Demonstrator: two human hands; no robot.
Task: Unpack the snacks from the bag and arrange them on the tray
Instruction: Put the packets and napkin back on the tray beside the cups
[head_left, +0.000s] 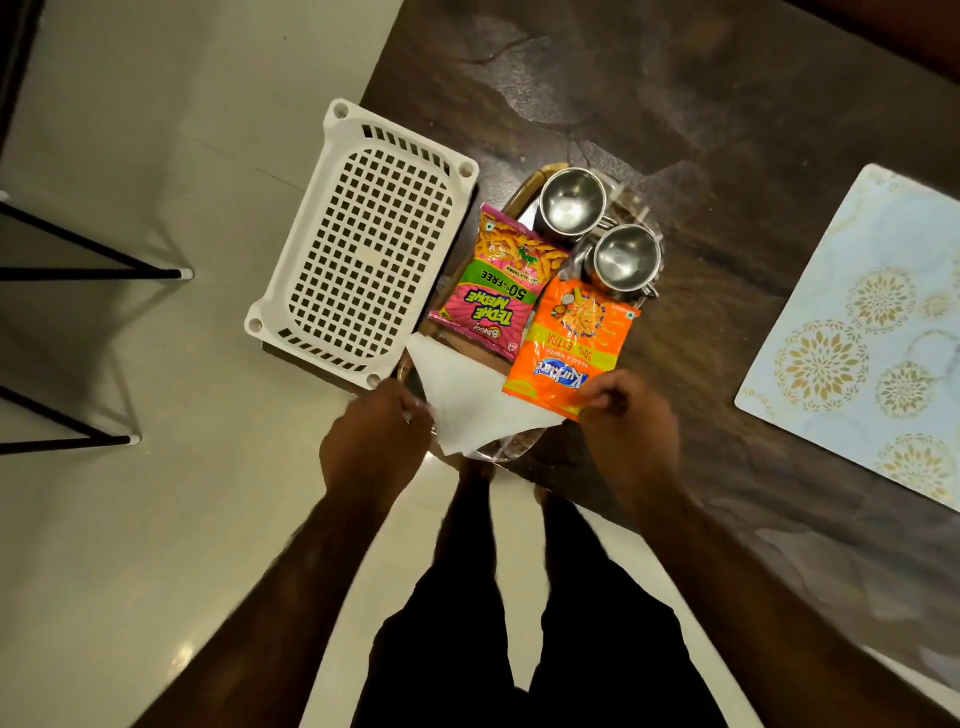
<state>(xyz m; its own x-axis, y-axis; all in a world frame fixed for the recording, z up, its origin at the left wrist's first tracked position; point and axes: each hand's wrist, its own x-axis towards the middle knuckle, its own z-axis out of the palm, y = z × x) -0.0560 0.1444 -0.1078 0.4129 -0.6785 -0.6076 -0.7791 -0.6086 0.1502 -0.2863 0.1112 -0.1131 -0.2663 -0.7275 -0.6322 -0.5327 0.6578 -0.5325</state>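
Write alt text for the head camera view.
A person's right hand grips an orange snack packet and the left hand a white napkin on a tray holding a pink snack packet and two steel cups.

You're looking down on a dark, glossy wood-grain table (701, 130) above a pale tiled floor (156, 519) that catches soft glare. Thin black furniture legs (93, 254) with white feet stand at your left; a pale placemat (872, 332) with gold floral medallions lies at your right.

pink packet (491, 288) flat on tray (522, 195); orange packet (571, 345) just beside, near end lifted
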